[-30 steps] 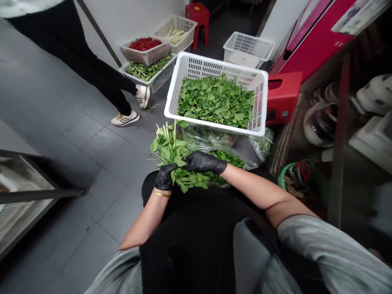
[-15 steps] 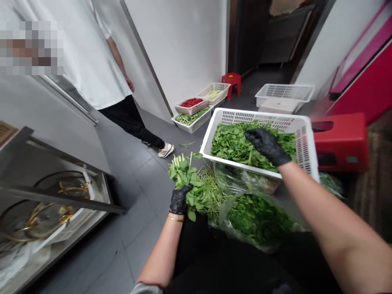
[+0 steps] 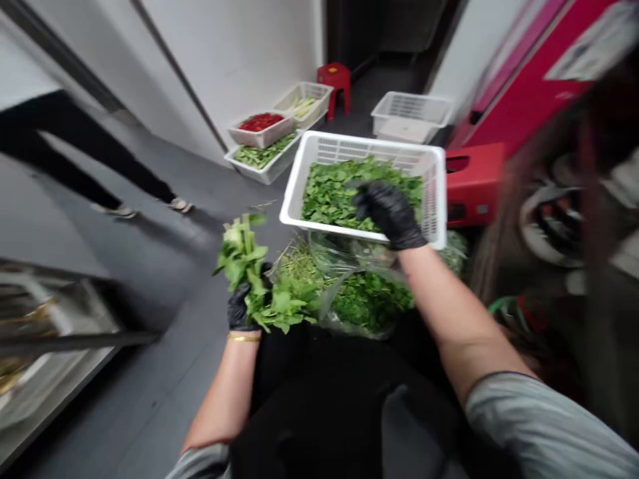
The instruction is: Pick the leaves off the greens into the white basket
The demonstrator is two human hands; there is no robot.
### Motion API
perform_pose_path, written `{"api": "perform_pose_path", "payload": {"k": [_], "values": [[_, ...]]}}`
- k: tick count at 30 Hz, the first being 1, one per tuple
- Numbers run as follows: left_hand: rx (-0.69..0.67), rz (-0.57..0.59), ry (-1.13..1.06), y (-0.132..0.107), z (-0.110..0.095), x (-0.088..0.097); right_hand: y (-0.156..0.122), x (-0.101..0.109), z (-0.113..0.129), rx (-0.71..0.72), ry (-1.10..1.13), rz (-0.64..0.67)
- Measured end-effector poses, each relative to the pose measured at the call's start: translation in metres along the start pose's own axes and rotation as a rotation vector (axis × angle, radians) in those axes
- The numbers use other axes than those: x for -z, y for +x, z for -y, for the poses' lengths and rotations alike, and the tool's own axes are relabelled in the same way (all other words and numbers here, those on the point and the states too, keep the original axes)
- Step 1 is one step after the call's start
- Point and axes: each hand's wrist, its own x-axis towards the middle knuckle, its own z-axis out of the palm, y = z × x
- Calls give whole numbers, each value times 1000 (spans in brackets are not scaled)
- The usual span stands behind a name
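Observation:
My left hand [image 3: 245,303], in a black glove, is closed around a bunch of leafy greens [image 3: 242,256]. The cut pale stems point up and away, and leaves hang to the right. My right hand [image 3: 390,211], also gloved in black, is over the white plastic basket [image 3: 439,199], just above a heap of picked green leaves [image 3: 334,196]. Its fingers look apart and slightly bent, somewhat blurred, with nothing visible in them. Below the basket are a clear plastic bag of greens [image 3: 372,299] and a pile of thin stems [image 3: 299,263].
Beyond the basket stand crates of red chillies [image 3: 261,122], green pods [image 3: 262,156] and pale vegetable pieces [image 3: 302,106]. Red stools [image 3: 334,76] [image 3: 476,183] and another white basket [image 3: 412,110] are nearby. A person in black trousers [image 3: 94,153] is at left, near a metal shelf [image 3: 80,342].
My view has turned right and down, so things sit further left. My right hand has drawn back slightly and its fingers have spread. My left hand still holds the bunch. The person has shifted left.

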Motion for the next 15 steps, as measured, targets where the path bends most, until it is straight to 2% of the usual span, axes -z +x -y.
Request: {"api": "perform_pose_path", "payload": {"k": [1,3,4,6,9,11,13,15], "values": [[5,-14,-12,2,2,4,-14,-11,2,-42,23,64],[49,-64,-9,8,7,12,-40,-32,-3,-249,-70,346],[66,-88,-12,10,9,15,-50,-41,-8,-303,-146,440],[132,-90,14,10,13,17,-65,-53,-19,-358,-218,515],[195,-19,80,5,17,11,-72,-60,-27,-309,-129,438],[200,1,108,2,21,4,-62,-56,-29,-257,-187,332],[237,-26,113,2,26,-1,-40,-41,-31,-215,-434,153],[248,-75,112,3,32,-2,-10,-13,-32,-235,-784,-34]]}}
